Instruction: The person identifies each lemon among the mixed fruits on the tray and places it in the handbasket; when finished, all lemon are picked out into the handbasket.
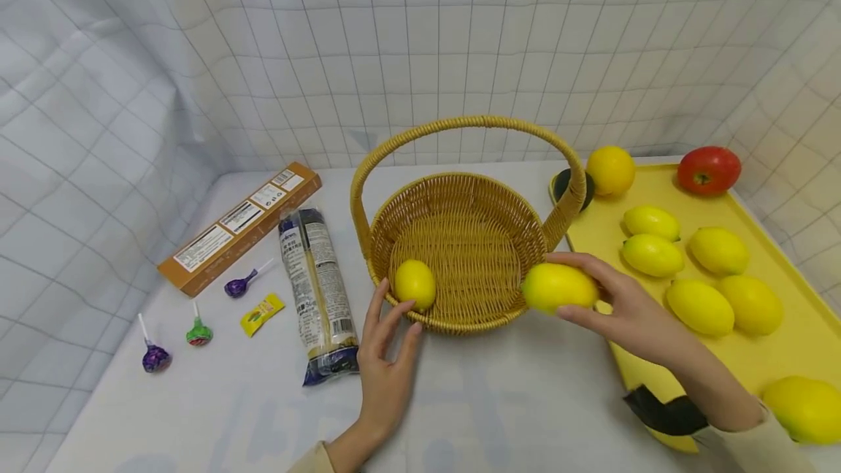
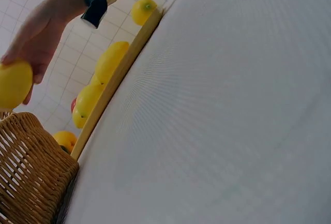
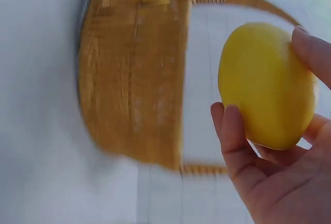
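Observation:
My right hand (image 1: 640,316) grips a lemon (image 1: 561,287) between thumb and fingers, at the basket's front right rim. In the right wrist view, the lemon (image 3: 266,87) is beside the blurred wicker wall. The woven basket (image 1: 469,239) stands upright with its tall handle arched over it. Inside, at the front left, lies one other lemon (image 1: 415,285). With fingers spread and fairly straight, my left hand (image 1: 386,382) touches the basket's front left rim, close to that lemon. The left wrist view leaves the left hand out.
On the right, a yellow tray (image 1: 716,210) bears several lemons (image 1: 719,250), an orange (image 1: 611,170) and a red apple (image 1: 708,170). To the left lie a brown box (image 1: 239,228), a plastic-wrapped packet (image 1: 318,290), a yellow sachet (image 1: 262,314) and three lollipops (image 1: 199,332).

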Motion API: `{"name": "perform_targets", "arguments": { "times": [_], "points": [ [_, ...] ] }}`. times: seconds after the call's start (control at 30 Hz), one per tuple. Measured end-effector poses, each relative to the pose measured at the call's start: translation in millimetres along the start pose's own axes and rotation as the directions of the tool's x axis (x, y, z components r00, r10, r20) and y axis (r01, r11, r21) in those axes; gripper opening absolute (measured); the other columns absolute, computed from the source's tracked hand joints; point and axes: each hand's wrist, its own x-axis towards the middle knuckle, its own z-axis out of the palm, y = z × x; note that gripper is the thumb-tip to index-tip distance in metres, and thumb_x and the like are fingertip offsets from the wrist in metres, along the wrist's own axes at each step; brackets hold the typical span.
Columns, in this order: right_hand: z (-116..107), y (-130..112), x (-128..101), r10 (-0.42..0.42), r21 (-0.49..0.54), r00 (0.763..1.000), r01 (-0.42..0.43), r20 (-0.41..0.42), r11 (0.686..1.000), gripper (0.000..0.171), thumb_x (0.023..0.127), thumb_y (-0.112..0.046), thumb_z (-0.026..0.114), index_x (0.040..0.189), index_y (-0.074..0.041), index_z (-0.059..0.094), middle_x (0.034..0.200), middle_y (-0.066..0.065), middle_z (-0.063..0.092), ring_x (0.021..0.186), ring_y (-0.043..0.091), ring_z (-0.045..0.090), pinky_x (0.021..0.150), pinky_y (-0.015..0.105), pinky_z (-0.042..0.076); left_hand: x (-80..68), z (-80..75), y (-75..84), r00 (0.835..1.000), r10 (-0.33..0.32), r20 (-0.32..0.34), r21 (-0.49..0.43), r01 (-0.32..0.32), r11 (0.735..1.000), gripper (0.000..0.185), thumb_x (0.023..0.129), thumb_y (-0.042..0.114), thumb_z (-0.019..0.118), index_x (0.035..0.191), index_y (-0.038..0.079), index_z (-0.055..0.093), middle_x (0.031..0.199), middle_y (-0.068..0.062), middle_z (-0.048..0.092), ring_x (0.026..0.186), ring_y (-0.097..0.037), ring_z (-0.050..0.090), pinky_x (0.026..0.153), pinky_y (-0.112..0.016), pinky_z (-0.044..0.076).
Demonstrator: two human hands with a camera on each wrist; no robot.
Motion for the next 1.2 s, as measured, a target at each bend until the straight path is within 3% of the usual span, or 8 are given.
{"name": "perform_targets", "arguments": {
  "times": [0.13, 0.3, 0.47, 0.6, 0.77, 0.93, 1.07, 1.2],
  "points": [
    [24, 0, 40, -0.038, 0.113, 0.982, 0.017, 0.185, 0.994, 0.048, 0.090, -0.016, 0.065, 0.135, -0.013, 0.046, 0.126, 0.003, 0.051, 0.098, 0.019, 0.053, 0.080, 0.031, 0.047, -2.2, -0.5, -0.6, 1.000, -0.013, 0.009, -0.023, 0.013, 1.000, 0.030, 0.089, -0.008, 0.058, 0.118, -0.002, 0.061, 0.150, -0.012, 0.026, 0.133, -0.033, 0.028, 0.100, -0.033, 0.036],
    [44, 4, 74, -0.078, 0.148, 0.934, 0.027, 0.349, 0.989, 0.044, 0.091, -0.020, 0.064, 0.131, -0.009, 0.050, 0.118, 0.003, 0.054, 0.095, 0.021, 0.052, 0.079, 0.035, 0.046, -2.6, -0.9, -1.8, 1.000, -0.021, 0.020, -0.024, 0.022, 0.999, 0.031, 0.089, -0.008, 0.058, 0.119, -0.002, 0.060, 0.150, -0.009, 0.024, 0.133, -0.034, 0.027, 0.099, -0.036, 0.038],
    [62, 5, 92, -0.091, 0.123, 0.865, 0.034, 0.494, 0.992, 0.044, 0.091, -0.024, 0.063, 0.132, -0.013, 0.049, 0.122, 0.002, 0.053, 0.098, 0.019, 0.052, 0.082, 0.038, 0.045, -1.3, 0.0, 4.4, 1.000, -0.018, 0.025, -0.028, 0.018, 0.999, 0.030, 0.087, -0.012, 0.057, 0.116, -0.005, 0.061, 0.150, -0.007, 0.026, 0.130, -0.037, 0.031, 0.098, -0.033, 0.038],
    [76, 6, 98, -0.056, 0.098, 0.840, 0.003, 0.540, 0.995, 0.046, 0.092, -0.023, 0.062, 0.135, -0.013, 0.047, 0.127, 0.004, 0.050, 0.104, 0.019, 0.050, 0.087, 0.039, 0.043, -0.3, 1.2, 16.9, 0.999, -0.015, 0.033, -0.043, 0.017, 0.999, 0.027, 0.088, -0.012, 0.056, 0.115, -0.008, 0.060, 0.148, -0.016, 0.026, 0.128, -0.041, 0.032, 0.097, -0.036, 0.039],
    [96, -1, 106, -0.032, 0.036, 0.856, 0.016, 0.515, 0.999, 0.049, 0.095, -0.022, 0.057, 0.140, -0.010, 0.041, 0.133, 0.011, 0.046, 0.113, 0.022, 0.048, 0.093, 0.042, 0.040, -4.8, -0.1, 9.5, 0.999, -0.034, 0.023, -0.034, 0.034, 0.999, 0.029, 0.088, -0.011, 0.057, 0.117, -0.005, 0.060, 0.149, -0.017, 0.025, 0.129, -0.039, 0.031, 0.096, -0.040, 0.039],
    [99, -8, 112, -0.028, -0.052, 0.907, 0.055, 0.420, 0.997, 0.049, 0.097, -0.017, 0.053, 0.142, -0.004, 0.037, 0.136, 0.017, 0.045, 0.120, 0.030, 0.046, 0.097, 0.045, 0.039, -4.4, -0.4, 1.9, 0.999, -0.027, 0.021, -0.032, 0.028, 0.999, 0.032, 0.089, -0.007, 0.058, 0.120, 0.000, 0.061, 0.150, -0.013, 0.025, 0.132, -0.032, 0.030, 0.096, -0.041, 0.039],
    [67, -11, 100, -0.105, 0.120, 0.939, 0.069, 0.328, 0.990, 0.047, 0.098, -0.012, 0.051, 0.141, -0.001, 0.036, 0.135, 0.020, 0.045, 0.118, 0.033, 0.048, 0.094, 0.041, 0.043, 0.6, -0.1, 15.0, 0.999, -0.030, 0.015, -0.030, 0.031, 0.999, 0.029, 0.089, -0.009, 0.057, 0.117, -0.006, 0.060, 0.149, -0.015, 0.025, 0.131, -0.037, 0.030, 0.096, -0.045, 0.038],
    [6, -5, 55, -0.138, 0.265, 0.947, 0.059, 0.289, 0.963, 0.045, 0.099, -0.004, 0.046, 0.142, -0.007, 0.036, 0.136, 0.012, 0.045, 0.120, 0.027, 0.048, 0.093, 0.033, 0.044, 4.2, -0.5, 26.6, 0.999, -0.037, 0.005, -0.022, 0.037, 0.999, 0.026, 0.088, -0.011, 0.056, 0.114, -0.010, 0.059, 0.148, -0.015, 0.026, 0.130, -0.041, 0.029, 0.095, -0.046, 0.039]
  ]
}}
